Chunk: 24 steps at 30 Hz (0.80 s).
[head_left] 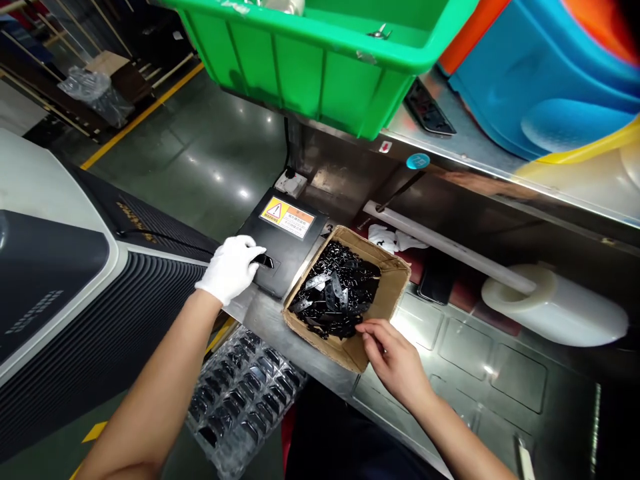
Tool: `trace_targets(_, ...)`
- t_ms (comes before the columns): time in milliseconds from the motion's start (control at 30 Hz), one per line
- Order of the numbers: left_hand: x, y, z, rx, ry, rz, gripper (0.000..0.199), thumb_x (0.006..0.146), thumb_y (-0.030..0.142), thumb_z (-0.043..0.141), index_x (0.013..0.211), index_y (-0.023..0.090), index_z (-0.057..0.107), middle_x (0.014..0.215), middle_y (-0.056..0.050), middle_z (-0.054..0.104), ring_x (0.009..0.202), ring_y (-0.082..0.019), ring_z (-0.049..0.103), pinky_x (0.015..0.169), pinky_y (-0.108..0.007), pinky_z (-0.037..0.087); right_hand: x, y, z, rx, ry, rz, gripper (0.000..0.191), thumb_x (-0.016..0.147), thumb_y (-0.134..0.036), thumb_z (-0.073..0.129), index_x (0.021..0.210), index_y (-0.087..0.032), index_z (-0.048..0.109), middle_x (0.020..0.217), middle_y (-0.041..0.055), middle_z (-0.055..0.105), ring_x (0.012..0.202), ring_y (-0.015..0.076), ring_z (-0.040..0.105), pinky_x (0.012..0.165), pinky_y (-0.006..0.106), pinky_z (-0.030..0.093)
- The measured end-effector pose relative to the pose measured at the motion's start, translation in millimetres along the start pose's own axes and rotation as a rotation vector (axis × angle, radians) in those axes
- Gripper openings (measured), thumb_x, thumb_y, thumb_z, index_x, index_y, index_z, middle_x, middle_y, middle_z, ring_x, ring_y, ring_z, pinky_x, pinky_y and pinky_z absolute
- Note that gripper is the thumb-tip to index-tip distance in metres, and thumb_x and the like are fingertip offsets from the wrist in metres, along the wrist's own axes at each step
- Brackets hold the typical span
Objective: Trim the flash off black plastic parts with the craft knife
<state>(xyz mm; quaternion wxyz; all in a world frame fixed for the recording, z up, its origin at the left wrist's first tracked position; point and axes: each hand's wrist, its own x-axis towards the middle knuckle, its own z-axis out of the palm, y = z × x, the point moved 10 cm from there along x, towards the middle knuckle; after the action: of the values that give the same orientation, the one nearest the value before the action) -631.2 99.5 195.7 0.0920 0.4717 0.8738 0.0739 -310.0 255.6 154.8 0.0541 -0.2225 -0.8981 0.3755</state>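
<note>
My left hand (pixel 233 268), in a white glove, pinches a small glossy black plastic part (pixel 263 260) between thumb and fingers. It is at the top of a flat black box (pixel 295 248) that bears a warning label. My bare right hand (pixel 393 353) reaches over the near wall of an open cardboard box (pixel 395 280). Its fingers are drawn together at the edge of a heap of small black parts (pixel 335 287); whatever lies between the fingertips is too small to make out. Several larger flat pieces (pixel 337 288) lie on the heap.
Below on the left is a clear plastic tray (pixel 250 400) filled with glossy black parts. A green bin (pixel 310 67) and a blue bin (pixel 550 87) stand on the metal shelf above. A white roll (pixel 575 310) lies at the right, and a grey machine (pixel 60 267) at the left.
</note>
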Motion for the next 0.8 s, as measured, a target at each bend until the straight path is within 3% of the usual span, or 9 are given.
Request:
trace_targets(133,13.6,11.1,1.2,0.078,-0.107,0.117,0.028,0.086,0.022,0.062,0.11,0.022,0.076,0.117,-0.012,0.068,0.108,-0.035,0.059,0.093,-0.048,0.049,0.0,-0.5,-0.3,-0.007,0.0,0.002,0.022,0.105,-0.028,0.048,0.115,-0.026,0.067,0.114,0.0074,0.07,0.101,0.0229,0.07,0.088,0.038,0.059)
trace_targets(400,23.2,26.8,4.5,0.174,-0.249,0.264,0.03,0.082,0.016,0.057,0.106,0.02,0.075,0.108,-0.014,0.071,0.105,-0.034,0.062,0.092,-0.046,0.047,1.4,-1.4,-1.9,0.005,0.026,0.007,0.022,0.105,-0.029,0.047,0.113,-0.025,0.068,0.114,0.0082,0.071,0.101,0.0234,0.071,0.089,0.039,0.059)
trace_targets(800,21.6,17.2,4.0,0.162,-0.244,0.294,0.025,0.088,0.023,0.059,0.107,0.024,0.076,0.113,-0.011,0.071,0.111,-0.034,0.061,0.096,-0.046,0.045,-1.5,-0.4,-2.1,0.021,0.037,0.01,0.022,0.105,-0.028,0.048,0.113,-0.025,0.068,0.113,0.0076,0.07,0.101,0.0222,0.07,0.089,0.037,0.058)
